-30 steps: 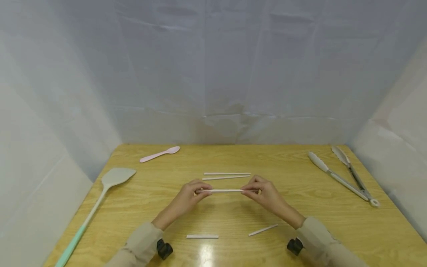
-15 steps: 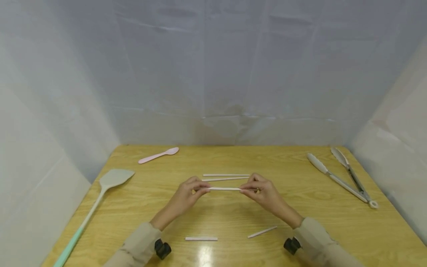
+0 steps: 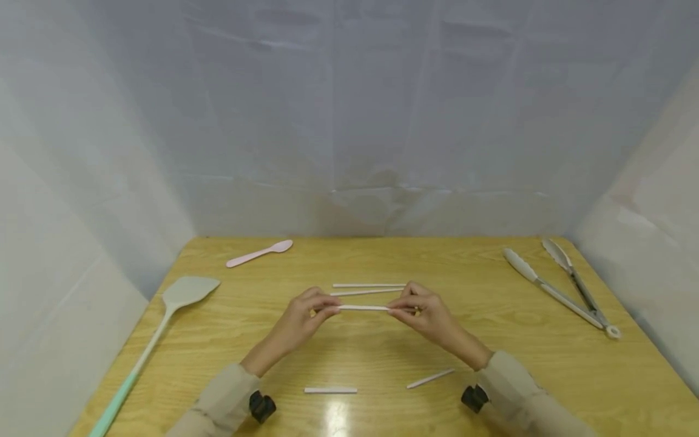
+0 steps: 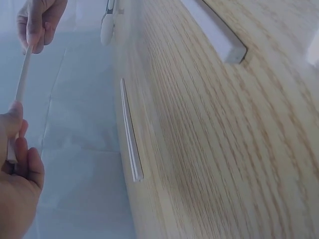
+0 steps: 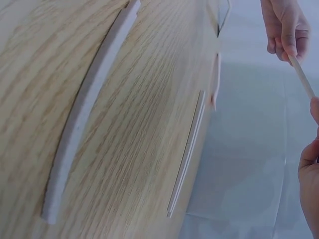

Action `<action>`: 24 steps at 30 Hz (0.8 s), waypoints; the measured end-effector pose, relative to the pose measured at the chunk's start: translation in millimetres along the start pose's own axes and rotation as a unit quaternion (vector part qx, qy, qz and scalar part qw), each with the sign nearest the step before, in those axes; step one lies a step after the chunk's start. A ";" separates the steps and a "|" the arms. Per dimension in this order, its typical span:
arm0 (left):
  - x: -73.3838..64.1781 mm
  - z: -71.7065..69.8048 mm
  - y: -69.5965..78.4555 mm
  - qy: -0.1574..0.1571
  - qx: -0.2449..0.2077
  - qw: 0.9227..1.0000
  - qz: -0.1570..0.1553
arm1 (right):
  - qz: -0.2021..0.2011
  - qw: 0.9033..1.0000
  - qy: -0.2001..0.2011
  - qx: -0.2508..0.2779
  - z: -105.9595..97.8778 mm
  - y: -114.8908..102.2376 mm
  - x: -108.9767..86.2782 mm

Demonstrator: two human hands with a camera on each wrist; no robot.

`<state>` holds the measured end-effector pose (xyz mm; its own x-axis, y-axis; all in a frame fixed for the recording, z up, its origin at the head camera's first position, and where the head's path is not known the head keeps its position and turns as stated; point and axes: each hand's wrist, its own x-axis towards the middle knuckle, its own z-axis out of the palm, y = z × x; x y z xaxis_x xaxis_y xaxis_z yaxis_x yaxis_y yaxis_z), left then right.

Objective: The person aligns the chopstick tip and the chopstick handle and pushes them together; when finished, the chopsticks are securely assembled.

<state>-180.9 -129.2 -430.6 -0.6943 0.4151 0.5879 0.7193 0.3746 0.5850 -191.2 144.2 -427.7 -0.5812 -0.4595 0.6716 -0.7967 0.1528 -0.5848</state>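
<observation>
Held stick: no lettering can be read.
Spoon: no brand can be made out.
Spatula: no label can be read.
Tongs: no number can be read.
Table: no sign can be seen.

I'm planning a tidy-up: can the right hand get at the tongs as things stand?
Probably yes, after letting go: the right hand pinches one end of a white stick, but nothing visible lies between that hand and the tongs on its own side.

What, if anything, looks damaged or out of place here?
Two short, slim white sticks near the front look odd: both are clearly shorter than the two long white sticks farther back, so they may be broken pieces.
</observation>
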 end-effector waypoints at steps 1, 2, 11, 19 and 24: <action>-0.1 -0.4 0.0 0.000 0.001 1.000 0.001 | -0.002 1.000 -0.002 0.002 0.3 1.1 -0.2; -0.2 -0.7 -0.1 0.000 0.001 1.000 0.002 | -0.003 1.000 -0.004 0.004 0.4 1.7 -0.4; 0.4 0.1 -0.7 -0.006 0.007 1.000 -0.007 | 0.004 1.000 -0.001 -0.010 2.7 -4.7 2.5; 8.1 -0.8 -1.0 -0.018 -0.005 0.999 -0.031 | 0.030 0.997 0.015 -0.066 -3.1 -31.3 12.7; 7.4 -0.9 -4.3 -0.011 -0.006 0.999 -0.037 | 0.048 0.995 0.031 -0.078 -6.4 -33.5 13.2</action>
<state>-189.2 -128.5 -428.3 -0.7449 0.4045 0.5306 0.6656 0.3957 0.6328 -173.2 138.7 -396.4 -0.6616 -0.3814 0.6456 -0.7498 0.3306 -0.5731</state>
